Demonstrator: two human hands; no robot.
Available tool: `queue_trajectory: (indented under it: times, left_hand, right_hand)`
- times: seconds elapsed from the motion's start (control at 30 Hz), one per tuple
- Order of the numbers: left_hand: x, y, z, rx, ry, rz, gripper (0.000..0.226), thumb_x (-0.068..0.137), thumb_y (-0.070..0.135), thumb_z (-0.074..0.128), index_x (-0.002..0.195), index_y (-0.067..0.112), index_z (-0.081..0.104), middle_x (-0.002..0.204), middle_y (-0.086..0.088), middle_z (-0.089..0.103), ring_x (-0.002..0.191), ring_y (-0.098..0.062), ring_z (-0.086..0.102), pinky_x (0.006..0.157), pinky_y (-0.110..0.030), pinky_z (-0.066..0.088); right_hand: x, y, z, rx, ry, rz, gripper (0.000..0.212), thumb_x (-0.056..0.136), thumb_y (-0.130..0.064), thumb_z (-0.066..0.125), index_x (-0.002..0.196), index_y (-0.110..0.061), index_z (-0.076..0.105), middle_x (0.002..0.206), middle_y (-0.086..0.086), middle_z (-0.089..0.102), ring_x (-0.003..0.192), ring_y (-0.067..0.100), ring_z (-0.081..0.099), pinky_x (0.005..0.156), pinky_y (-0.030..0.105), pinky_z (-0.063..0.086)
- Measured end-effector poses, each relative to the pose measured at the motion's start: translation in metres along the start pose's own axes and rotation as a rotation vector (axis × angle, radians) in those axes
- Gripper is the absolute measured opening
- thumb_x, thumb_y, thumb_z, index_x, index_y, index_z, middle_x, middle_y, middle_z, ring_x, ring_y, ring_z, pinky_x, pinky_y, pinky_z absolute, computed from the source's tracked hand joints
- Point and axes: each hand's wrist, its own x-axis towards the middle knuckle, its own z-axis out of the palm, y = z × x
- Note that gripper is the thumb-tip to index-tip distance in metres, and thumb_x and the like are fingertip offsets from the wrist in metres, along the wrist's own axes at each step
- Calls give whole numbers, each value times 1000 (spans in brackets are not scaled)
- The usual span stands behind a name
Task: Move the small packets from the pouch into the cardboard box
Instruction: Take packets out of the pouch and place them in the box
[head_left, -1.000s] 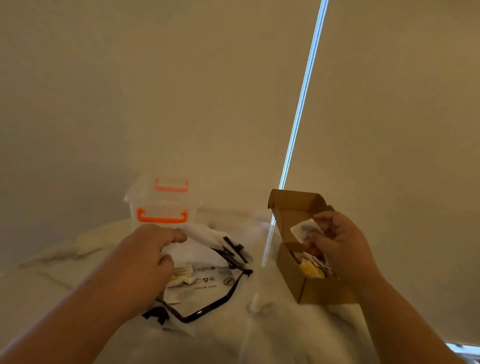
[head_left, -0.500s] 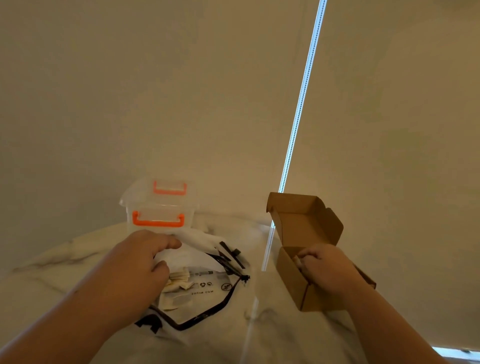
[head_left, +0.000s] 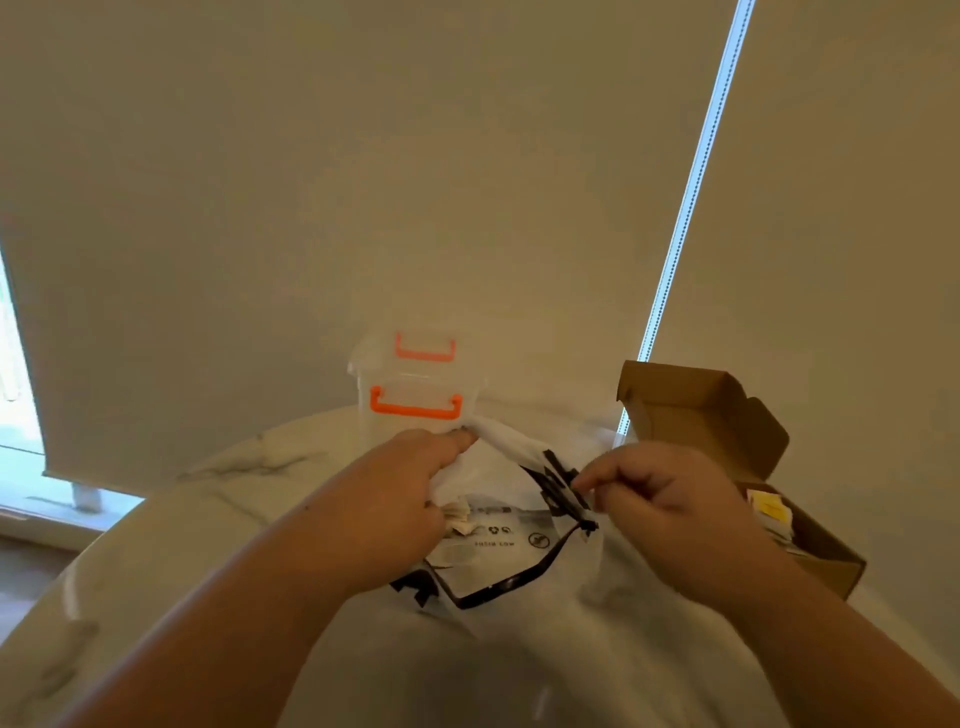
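The right hand (head_left: 670, 499) has left the box (head_left: 701, 415), where it was half a second ago, and crossed to the pouch (head_left: 498, 551), while the left hand (head_left: 395, 499) has stayed put on it. A few pale packets (head_left: 460, 514) remain inside the translucent pouch, bunched just beside the left palm, and the pouch lies on the table (head_left: 156, 545) between the two hands. The left hand grips the pouch's far lip with curled fingers and lifts it. The right hand pinches the black rim (head_left: 563, 488) between thumb and fingertips. The two holds appear meant to spread the mouth so the next packets can be reached. The box sits at the right with its lid propped back, apparently left open so packets can be dropped in one-handed. A yellow packet (head_left: 769, 506) and some pale ones already lie in it. Print on the pouch, a short line of letters and three round symbols, faces away from the wearer and is too blurred to read, and the box shows no marking. Behind the pouch stands a clear container (head_left: 415, 395) with orange handles, in front of a drawn blind (head_left: 467, 182).
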Motion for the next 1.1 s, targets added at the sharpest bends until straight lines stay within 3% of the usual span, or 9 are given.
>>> queue_trajectory:
  times: [0.2, 0.3, 0.43, 0.5, 0.67, 0.73, 0.87, 0.97, 1.1]
  left_hand:
    - [2, -4, 4, 152, -78, 3, 86, 88, 14, 53, 150, 46, 4, 136, 10, 39, 113, -15, 50, 95, -32, 47]
    - [1, -12, 6, 368, -57, -28, 93, 85, 13, 55, 149, 44, -5, 123, 3, 39, 94, -18, 53, 76, -32, 49]
    - [-2, -19, 10, 557, -92, -141, 103, 77, 19, 67, 146, 42, -6, 114, -5, 36, 86, -23, 54, 69, -34, 50]
    - [-3, -17, 12, 562, -182, -213, 115, 70, 25, 76, 146, 43, -8, 114, -7, 32, 87, -25, 55, 73, -36, 53]
    - [-2, -8, 10, 519, -256, -253, 135, 59, 39, 88, 148, 41, -14, 121, -9, 27, 96, -30, 56, 81, -40, 54]
    - [-3, -8, 9, 498, -288, -277, 139, 57, 43, 89, 147, 42, -16, 124, -10, 27, 100, -31, 55, 84, -41, 54]
    - [1, -13, 12, 363, -220, -318, 115, 70, 58, 74, 147, 48, -11, 128, -9, 30, 104, -32, 54, 85, -40, 52]
    - [4, -17, 18, 369, -137, -301, 85, 90, 37, 57, 149, 46, -4, 122, -11, 37, 91, -29, 57, 83, -39, 53]
    - [5, -16, 22, 410, -100, -287, 87, 88, 20, 54, 148, 45, -4, 112, -7, 38, 79, -24, 55, 77, -38, 55]
  right_hand:
    - [8, -14, 85, -111, -217, -73, 26, 99, -26, 51, 115, -38, 68, 107, -25, 60, 95, -12, 53, 81, -2, 38]
    - [16, -10, 125, -81, -307, -37, 33, 102, -27, 45, 131, -33, 60, 130, -11, 58, 115, 2, 51, 101, 13, 37]
    - [17, 2, 135, -11, -234, 21, 27, 101, -26, 48, 120, -36, 66, 115, -18, 60, 100, -2, 51, 81, -3, 34]
    - [15, 11, 138, 3, -232, 66, 24, 99, -31, 53, 117, -38, 67, 111, -20, 64, 95, -4, 53, 74, -1, 36]
    - [13, 15, 143, -63, -313, 25, 40, 85, -44, 56, 124, -44, 63, 118, -22, 64, 107, -3, 57, 95, 19, 48]
    - [13, 11, 140, -69, -329, 11, 40, 85, -41, 59, 124, -45, 63, 119, -23, 63, 106, -4, 57, 95, 17, 46]
    - [13, 6, 138, -45, -349, -12, 27, 90, -32, 61, 115, -38, 69, 107, -21, 63, 94, -5, 57, 82, 8, 45]
    - [9, 8, 139, -42, -249, 34, 19, 87, -30, 62, 105, -38, 63, 104, -19, 56, 93, -2, 54, 77, 12, 45]
    - [7, 11, 139, -26, -193, 17, 26, 86, -26, 64, 110, -37, 63, 106, -20, 50, 96, -2, 50, 79, 4, 38]
